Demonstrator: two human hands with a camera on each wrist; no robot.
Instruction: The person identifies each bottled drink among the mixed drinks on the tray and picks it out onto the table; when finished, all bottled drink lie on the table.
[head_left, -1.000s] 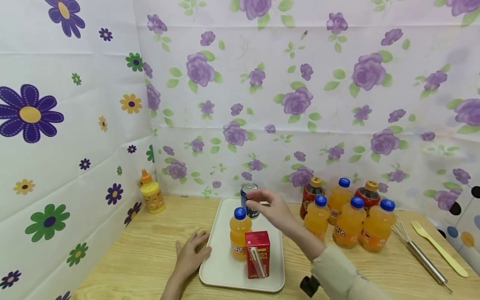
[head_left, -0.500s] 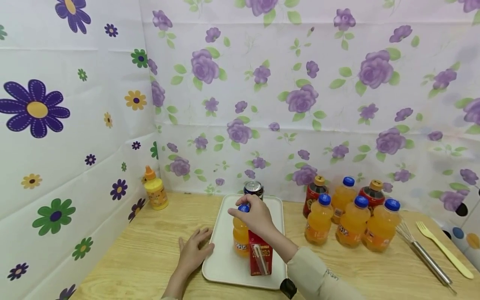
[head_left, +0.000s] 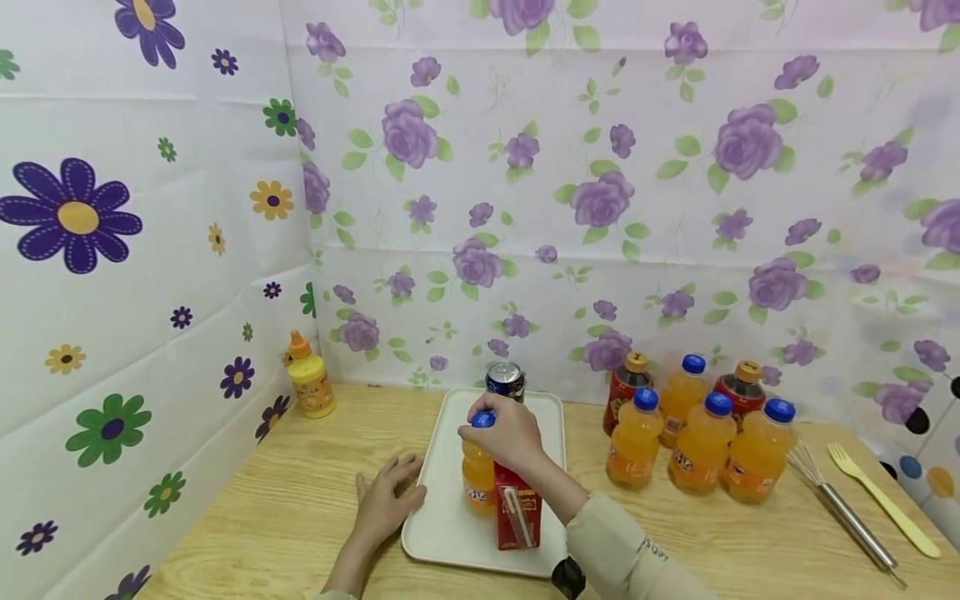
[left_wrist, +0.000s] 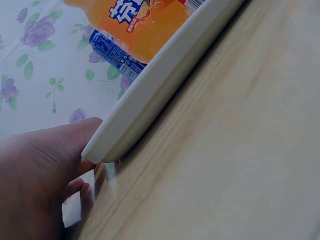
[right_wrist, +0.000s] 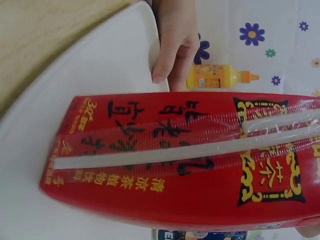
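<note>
On the cream tray (head_left: 450,546) stand an orange soda bottle (head_left: 477,482), a red drink carton (head_left: 517,518) with a white straw on its front, and a dark blue can (head_left: 506,379). My right hand (head_left: 510,433) is over the bottle, thumb and fingers pinching its blue cap (head_left: 483,419). The right forearm passes above the carton, hiding part of its top. My left hand (head_left: 386,502) lies at the tray's left edge with fingers spread. In the left wrist view, the left thumb (left_wrist: 75,137) touches the tray's rim (left_wrist: 125,120). The carton (right_wrist: 190,160) fills the right wrist view.
Several orange soda bottles (head_left: 701,454) and two dark bottles with red labels (head_left: 626,392) are grouped to the right. Beyond them lie a whisk (head_left: 847,517) and a yellow fork (head_left: 885,500). A yellow squeeze bottle (head_left: 311,385) stands at back left, near the patterned wall cloth.
My right hand has come from beside the can, forward and down to the orange soda bottle's cap. The can now stands uncovered at the tray's back. My left hand has stayed at the tray's edge.
</note>
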